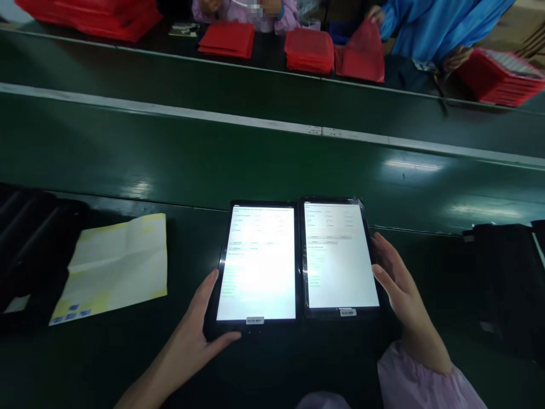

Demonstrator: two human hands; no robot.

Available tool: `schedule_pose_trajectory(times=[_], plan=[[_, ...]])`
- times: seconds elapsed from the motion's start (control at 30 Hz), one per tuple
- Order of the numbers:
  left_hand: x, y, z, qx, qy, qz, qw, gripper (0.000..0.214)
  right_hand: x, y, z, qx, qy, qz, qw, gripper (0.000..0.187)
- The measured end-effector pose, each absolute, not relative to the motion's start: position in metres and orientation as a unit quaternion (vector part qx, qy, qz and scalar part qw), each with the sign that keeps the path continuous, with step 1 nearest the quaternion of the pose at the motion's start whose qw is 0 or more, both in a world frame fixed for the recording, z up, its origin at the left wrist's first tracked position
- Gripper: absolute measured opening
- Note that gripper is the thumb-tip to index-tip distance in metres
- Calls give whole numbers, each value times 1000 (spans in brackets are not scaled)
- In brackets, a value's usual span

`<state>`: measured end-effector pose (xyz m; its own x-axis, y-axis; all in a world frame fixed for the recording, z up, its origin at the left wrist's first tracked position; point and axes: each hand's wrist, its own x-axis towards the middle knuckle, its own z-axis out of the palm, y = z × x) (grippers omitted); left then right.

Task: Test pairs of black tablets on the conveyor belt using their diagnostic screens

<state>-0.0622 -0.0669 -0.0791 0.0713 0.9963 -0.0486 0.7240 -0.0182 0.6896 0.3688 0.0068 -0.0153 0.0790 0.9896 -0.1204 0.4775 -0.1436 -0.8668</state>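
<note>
Two tablets with lit white screens lie side by side in front of me, their inner edges close together. Around the lower left corner of the left tablet (258, 267) is my left hand (191, 324), its thumb along the bottom edge. My right hand (402, 292) grips the right edge of the right tablet (340, 255), with the thumb near the front and the other fingers partly hidden. Each tablet has a small barcode label on its lower frame. Lines of text and green marks show on both screens, too small to read.
A creased white and yellow paper (123, 264) lies left, beside dark padded trays (34, 244). Black items (506, 272) are at the right. Across the green conveyor (255, 153), two people handle items near red pouches (309, 51) and a red stack (500, 76).
</note>
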Motion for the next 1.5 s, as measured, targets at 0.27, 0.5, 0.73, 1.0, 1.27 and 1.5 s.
schedule_pose_trajectory(times=[0.27,0.5,0.73,1.0,1.27,1.5], plan=[[-53,-62,-74,663,658,253,252,101,366,2,4,-658,-588,405,240,96],[-52,-45,-57,619,672,253,317,100,356,-13,11,-681,-642,343,72,139],[-38,-23,-44,591,693,222,349,115,348,-10,-6,-711,-613,243,245,105],[-41,0,-38,504,715,267,405,109,343,-9,9,-695,-621,128,339,54],[-51,-15,-46,591,689,174,382,120,329,-8,17,-493,-786,86,362,27],[-41,-18,-38,610,690,186,342,118,325,-14,19,-431,-831,82,343,29]])
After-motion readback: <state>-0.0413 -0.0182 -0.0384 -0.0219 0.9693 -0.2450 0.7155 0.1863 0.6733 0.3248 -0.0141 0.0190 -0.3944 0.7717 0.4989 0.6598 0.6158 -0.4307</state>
